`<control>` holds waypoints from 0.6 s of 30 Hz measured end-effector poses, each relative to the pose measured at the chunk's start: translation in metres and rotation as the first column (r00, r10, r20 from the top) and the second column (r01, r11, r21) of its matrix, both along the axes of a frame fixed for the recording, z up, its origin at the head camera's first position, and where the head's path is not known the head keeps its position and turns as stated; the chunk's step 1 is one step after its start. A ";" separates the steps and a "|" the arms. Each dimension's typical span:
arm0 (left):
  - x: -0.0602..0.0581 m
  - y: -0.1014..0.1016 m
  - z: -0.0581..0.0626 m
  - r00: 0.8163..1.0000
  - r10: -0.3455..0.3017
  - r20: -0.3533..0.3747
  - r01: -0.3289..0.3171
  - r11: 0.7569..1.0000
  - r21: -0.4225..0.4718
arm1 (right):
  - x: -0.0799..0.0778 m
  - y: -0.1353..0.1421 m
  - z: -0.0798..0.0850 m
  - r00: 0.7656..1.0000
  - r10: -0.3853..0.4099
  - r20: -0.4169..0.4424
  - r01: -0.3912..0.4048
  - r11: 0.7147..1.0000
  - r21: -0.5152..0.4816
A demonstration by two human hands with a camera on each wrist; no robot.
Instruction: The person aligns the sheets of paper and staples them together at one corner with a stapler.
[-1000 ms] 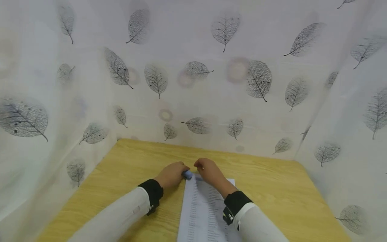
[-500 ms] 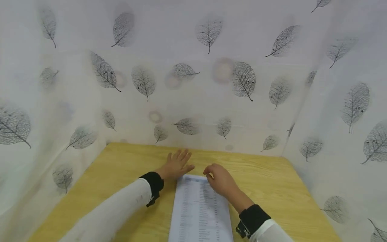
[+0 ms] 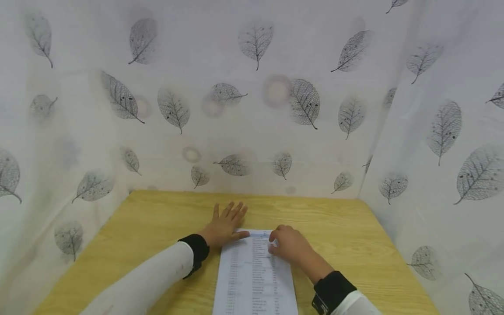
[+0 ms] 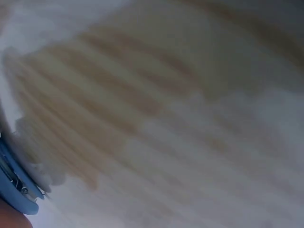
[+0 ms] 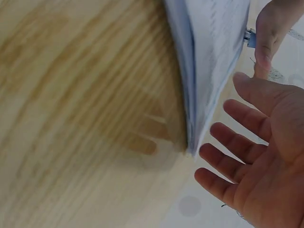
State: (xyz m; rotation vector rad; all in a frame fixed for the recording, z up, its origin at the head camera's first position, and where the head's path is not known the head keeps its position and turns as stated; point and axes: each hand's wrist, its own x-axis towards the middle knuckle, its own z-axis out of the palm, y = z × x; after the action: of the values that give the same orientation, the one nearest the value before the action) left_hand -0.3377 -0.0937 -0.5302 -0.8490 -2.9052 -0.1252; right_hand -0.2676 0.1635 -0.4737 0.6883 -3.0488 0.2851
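Observation:
A stack of printed paper sheets (image 3: 253,271) lies lengthwise on the wooden table. My left hand (image 3: 224,227) spreads its fingers by the top left corner, its thumb reaching over the top edge. A small blue stapler-like thing (image 4: 19,178) with metal inside shows at the left wrist view's edge, beside a bit of finger. Its metal end also appears by the paper edge, next to the left hand, in the right wrist view; the head view hides it. Beside the top right corner is my right hand (image 3: 291,247), fingers loosely bent; its right wrist view shows them relaxed and apart.
A yellow wood-grain table (image 3: 165,210) stretches out around the paper. Behind it and at both sides hangs a pale curtain (image 3: 252,122) printed with dark leaves. Black bands (image 3: 332,288) circle both wrists over white sleeves.
My left hand has gone from gripping the blue thing to spreading its fingers at the corner. The right hand has moved to the paper's right side. The head view has shifted right.

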 end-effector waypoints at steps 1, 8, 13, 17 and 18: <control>0.001 0.000 -0.001 1.000 -0.003 -0.014 0.003 1.000 -0.011 | 0.000 0.000 -0.003 1.000 -0.004 0.024 0.004 1.000 0.013; 0.003 0.004 -0.008 0.998 -0.025 -0.050 0.024 0.999 -0.030 | 0.001 0.001 -0.019 0.998 0.003 0.059 -0.008 0.996 0.084; 0.001 0.003 -0.011 0.998 -0.046 -0.041 0.045 0.999 -0.016 | 0.001 0.000 -0.017 0.999 0.018 0.031 -0.021 0.992 0.124; 0.001 0.001 -0.008 0.997 -0.064 -0.053 0.064 0.998 -0.005 | 0.000 -0.001 -0.014 1.000 0.023 0.016 -0.025 0.992 0.121; 0.001 0.000 -0.007 0.996 -0.069 -0.060 0.068 0.998 -0.005 | 0.000 -0.001 -0.014 1.000 0.024 0.012 -0.026 0.993 0.119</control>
State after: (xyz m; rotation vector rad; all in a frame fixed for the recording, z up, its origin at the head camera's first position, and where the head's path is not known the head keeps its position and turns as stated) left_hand -0.3366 -0.0933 -0.5373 -0.9365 -2.8226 -0.0992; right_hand -0.2675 0.1621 -0.4877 0.7332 -3.0899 0.1085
